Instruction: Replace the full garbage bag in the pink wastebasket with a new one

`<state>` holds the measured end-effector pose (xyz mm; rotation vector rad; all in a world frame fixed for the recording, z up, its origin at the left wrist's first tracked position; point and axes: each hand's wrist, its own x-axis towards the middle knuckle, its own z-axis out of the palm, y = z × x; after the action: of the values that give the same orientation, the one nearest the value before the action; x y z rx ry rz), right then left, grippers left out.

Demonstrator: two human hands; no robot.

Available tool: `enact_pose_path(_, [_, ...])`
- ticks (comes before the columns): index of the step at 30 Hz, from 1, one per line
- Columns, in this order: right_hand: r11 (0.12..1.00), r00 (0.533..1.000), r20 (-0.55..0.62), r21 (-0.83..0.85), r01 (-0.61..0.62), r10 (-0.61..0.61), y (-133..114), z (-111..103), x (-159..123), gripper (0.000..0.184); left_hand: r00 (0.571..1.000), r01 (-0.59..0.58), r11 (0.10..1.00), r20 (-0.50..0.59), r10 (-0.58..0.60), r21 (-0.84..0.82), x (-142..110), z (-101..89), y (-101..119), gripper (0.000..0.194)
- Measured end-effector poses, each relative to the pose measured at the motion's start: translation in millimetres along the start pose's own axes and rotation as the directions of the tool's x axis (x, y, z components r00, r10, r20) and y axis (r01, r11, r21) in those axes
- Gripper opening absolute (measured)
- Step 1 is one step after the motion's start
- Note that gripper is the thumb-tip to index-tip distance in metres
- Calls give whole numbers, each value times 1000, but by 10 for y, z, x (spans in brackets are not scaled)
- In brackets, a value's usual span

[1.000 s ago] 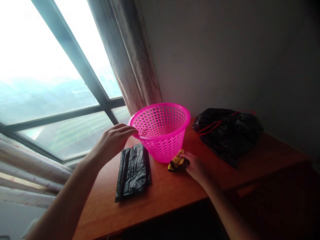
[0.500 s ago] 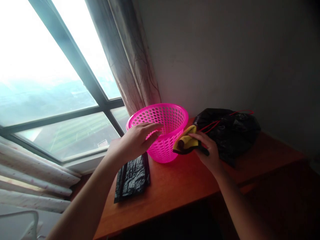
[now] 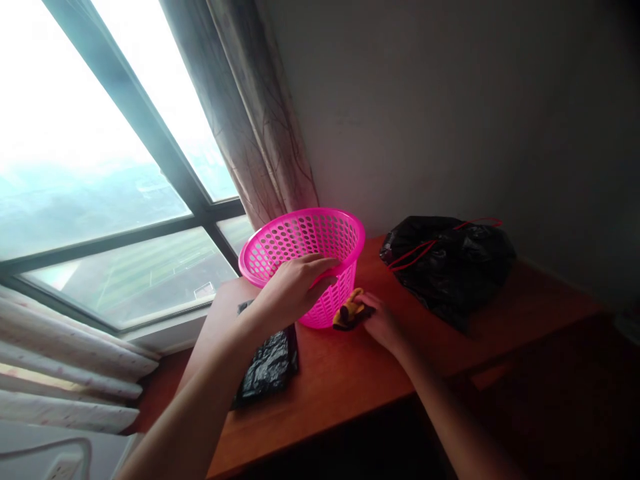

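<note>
A bright pink perforated basket (image 3: 280, 243) stands upright on the wooden table (image 3: 360, 373). My left hand (image 3: 295, 290) grips its near rim, fingers curled over the edge. My right hand (image 3: 383, 323) rests low on the table against the basket's base, closed on a crumpled yellow and black cloth (image 3: 349, 313). A flat folded black plastic bag (image 3: 267, 363) lies on the table under my left forearm, partly hidden by it.
A stuffed black bag with red drawstrings (image 3: 450, 263) sits at the right of the basket near the wall. A patterned curtain (image 3: 260, 127) hangs behind the basket beside a large window (image 3: 100, 173). The table's front edge runs close below my arms.
My right hand, which had lifted the cloth to the basket's rim, has come back down to the table by the basket's base. My left hand slid along the rim toward the near side.
</note>
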<state>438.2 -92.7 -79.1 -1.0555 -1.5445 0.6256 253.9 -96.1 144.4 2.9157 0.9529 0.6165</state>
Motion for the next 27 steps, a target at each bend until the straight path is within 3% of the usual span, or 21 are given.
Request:
enact_pose_path(4, [998,998,30,-33,-49,50,38,-7,-65,27,999,-30,999,32,31,-20,-45,-77,-21,30])
enact_pose_path(9, [999,991,-127,-9,44,-45,-271,-260,63,28,994,-74,997,74,76,-33,-95,-129,-89,31])
enact_pose_path(14, [981,920,-339,-39,192,-194,-730,-576,251,20,985,-100,993,136,107,-56,-126,-175,-72,34])
enact_pose_path(17, [967,883,-397,-60,247,-250,-815,-658,258,20,972,-127,990,192,136,-58,-150,-238,-41,35])
enact_pose_path(21, [977,931,-297,-89,194,-212,-531,-561,78,19,962,-139,990,237,138,-15,-183,-333,-58,37])
enact_pose_path(24, [994,984,-157,-86,66,-79,-187,-403,-107,20,959,-138,990,251,131,11,-190,-400,-106,35])
enact_pose_path(27, [996,998,8,-63,-64,64,37,-290,-223,23,961,-124,988,258,98,87,-201,-455,-157,33])
